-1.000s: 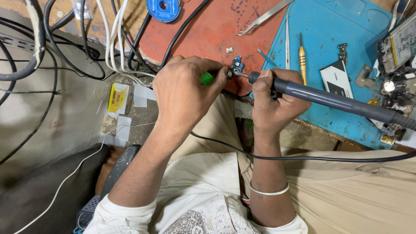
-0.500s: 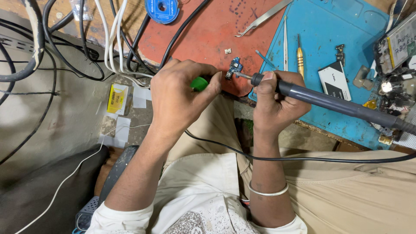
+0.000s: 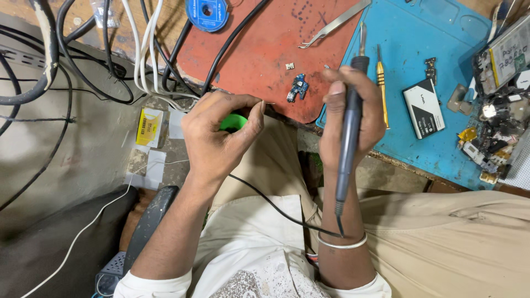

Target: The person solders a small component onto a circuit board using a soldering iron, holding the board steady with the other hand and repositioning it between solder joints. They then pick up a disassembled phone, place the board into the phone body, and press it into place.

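Note:
My left hand (image 3: 221, 135) is closed around a small green spool (image 3: 236, 121) of solder wire, with a thin strand poking out toward the right. My right hand (image 3: 353, 110) grips a dark grey soldering iron (image 3: 346, 149) held nearly upright, its tip pointing away over the blue mat and its black cord (image 3: 276, 207) running back across my lap. A small blue circuit board (image 3: 298, 88) lies on the red mat (image 3: 259, 49) between the two hands, touched by neither. A tiny white part (image 3: 289, 66) sits just beyond it.
Metal tweezers (image 3: 334, 23), a yellow-handled screwdriver (image 3: 382, 83), a phone battery (image 3: 424, 107) and several phone parts (image 3: 491, 127) lie on the blue mat (image 3: 441, 44). A blue solder reel (image 3: 207, 11) and several black and white cables (image 3: 132, 55) crowd the upper left.
My right hand swung the soldering iron from lying across to the right to nearly upright and lifted off the small board. My left hand drew back left; the board lies free.

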### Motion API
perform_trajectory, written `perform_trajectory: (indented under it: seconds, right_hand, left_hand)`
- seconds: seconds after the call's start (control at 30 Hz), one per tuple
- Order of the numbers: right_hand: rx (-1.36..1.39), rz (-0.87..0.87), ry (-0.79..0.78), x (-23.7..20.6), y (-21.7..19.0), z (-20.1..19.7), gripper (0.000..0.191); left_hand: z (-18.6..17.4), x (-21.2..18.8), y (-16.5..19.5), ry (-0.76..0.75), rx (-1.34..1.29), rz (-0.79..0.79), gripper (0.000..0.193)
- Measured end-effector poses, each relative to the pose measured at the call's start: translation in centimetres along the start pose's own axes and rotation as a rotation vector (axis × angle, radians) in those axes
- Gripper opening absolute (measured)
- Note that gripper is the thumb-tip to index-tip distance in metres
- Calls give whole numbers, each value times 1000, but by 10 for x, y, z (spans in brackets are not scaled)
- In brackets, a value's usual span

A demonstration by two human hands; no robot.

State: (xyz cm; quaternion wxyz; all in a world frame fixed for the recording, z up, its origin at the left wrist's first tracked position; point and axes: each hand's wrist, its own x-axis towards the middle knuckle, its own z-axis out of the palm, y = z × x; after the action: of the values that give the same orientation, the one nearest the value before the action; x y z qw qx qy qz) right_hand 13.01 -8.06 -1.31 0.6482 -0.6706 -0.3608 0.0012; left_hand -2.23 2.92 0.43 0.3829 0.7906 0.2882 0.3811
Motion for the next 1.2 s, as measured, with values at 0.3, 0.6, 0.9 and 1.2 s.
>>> perform_trajectory:
  seconds: [0.3, 0.6, 0.9, 1.2]
  right_hand:
    - [-348, -122, -310, 3, -10, -8, 47]
    - [-263, -26, -272, 0, -5, -8, 55]
    - [-4, 35, -206, -9, 12, -12, 45]
    - [313, 91, 15, -13, 3, -25, 47]
  left_hand:
    - [-2, -1, 1, 39, 8, -2, 10]
    - [4, 12, 4, 70, 38, 98, 10]
    - [41, 74, -13, 107, 286, 275, 10]
    - [44, 105, -24, 147, 475, 415, 30]
